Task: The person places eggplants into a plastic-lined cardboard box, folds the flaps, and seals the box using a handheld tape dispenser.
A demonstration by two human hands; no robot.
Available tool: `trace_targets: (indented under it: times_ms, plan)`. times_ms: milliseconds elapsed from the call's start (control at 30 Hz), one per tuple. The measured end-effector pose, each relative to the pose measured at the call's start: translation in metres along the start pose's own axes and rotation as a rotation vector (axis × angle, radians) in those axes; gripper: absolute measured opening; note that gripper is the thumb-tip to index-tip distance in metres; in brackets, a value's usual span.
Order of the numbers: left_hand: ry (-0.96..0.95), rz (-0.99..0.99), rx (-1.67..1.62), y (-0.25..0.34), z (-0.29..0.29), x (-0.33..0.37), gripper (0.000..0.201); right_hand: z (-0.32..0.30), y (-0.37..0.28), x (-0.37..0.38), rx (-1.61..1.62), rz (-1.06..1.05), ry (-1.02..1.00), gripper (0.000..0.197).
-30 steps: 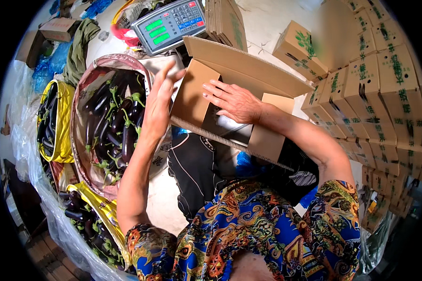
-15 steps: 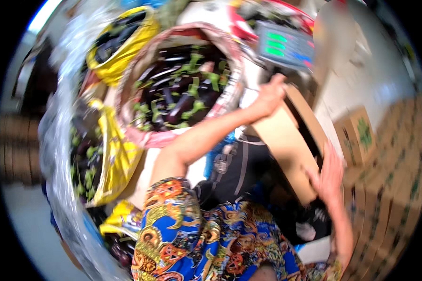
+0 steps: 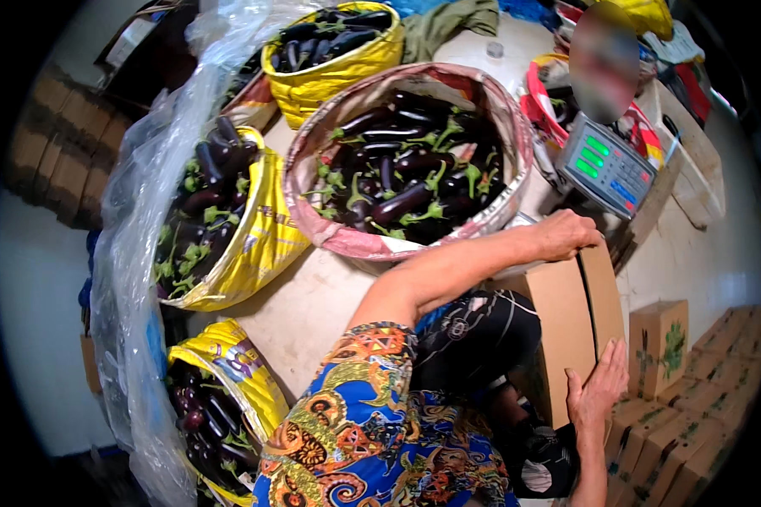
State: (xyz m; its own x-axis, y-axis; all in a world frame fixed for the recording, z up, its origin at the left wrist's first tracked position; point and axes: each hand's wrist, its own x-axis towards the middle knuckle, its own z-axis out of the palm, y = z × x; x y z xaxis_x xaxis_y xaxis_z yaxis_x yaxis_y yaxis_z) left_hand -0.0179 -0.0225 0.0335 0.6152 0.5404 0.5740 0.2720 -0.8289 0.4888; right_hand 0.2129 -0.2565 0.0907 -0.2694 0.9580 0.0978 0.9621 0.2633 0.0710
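Observation:
A brown cardboard box (image 3: 558,331) stands in front of me on the right, beside my leg, with a narrow dark gap between its two long top flaps. My left hand (image 3: 566,235) reaches across to its far end, fingers curled over the edge near the gap. My right hand (image 3: 598,382) lies on the box's near right part, thumb apart and fingers stretched out along the flap. Left of the box is a big round woven sack (image 3: 334,238) with its rim rolled down, full of dark purple eggplants (image 3: 403,201) with green stems.
Yellow sacks of eggplants (image 3: 266,221) stand to the left, beside clear plastic sheeting (image 3: 127,270). Beyond the box is a digital scale (image 3: 604,165) with a lit green display. Several cardboard boxes (image 3: 702,406) are stacked at the right. A person (image 3: 604,63) is at the far right.
The gap between the box's flaps has narrowed. Both hands remain at the box, the left one curled at its far end. My view has shifted, so the sacks appear farther right.

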Motion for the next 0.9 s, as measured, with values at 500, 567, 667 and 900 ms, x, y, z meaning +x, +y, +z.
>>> trace_targets:
  times_ms: [500,567,667,900]
  plan:
    - [-0.215,-0.53,-0.429,-0.005,0.009,0.03,0.046,-0.003,0.001,0.015,0.205,0.052,0.053,0.08]
    - [-0.223,-0.378,-0.341,0.008,0.018,0.025,0.033,0.003,0.011,0.014,0.282,0.054,0.089,0.073]
    - [-0.161,-0.425,-0.286,0.008,0.014,0.014,0.027,0.022,0.022,0.025,0.347,0.104,0.212,0.061]
    - [-0.195,-0.466,-0.12,-0.001,-0.01,0.011,0.03,0.034,0.039,0.065,0.269,0.356,0.18,0.056]
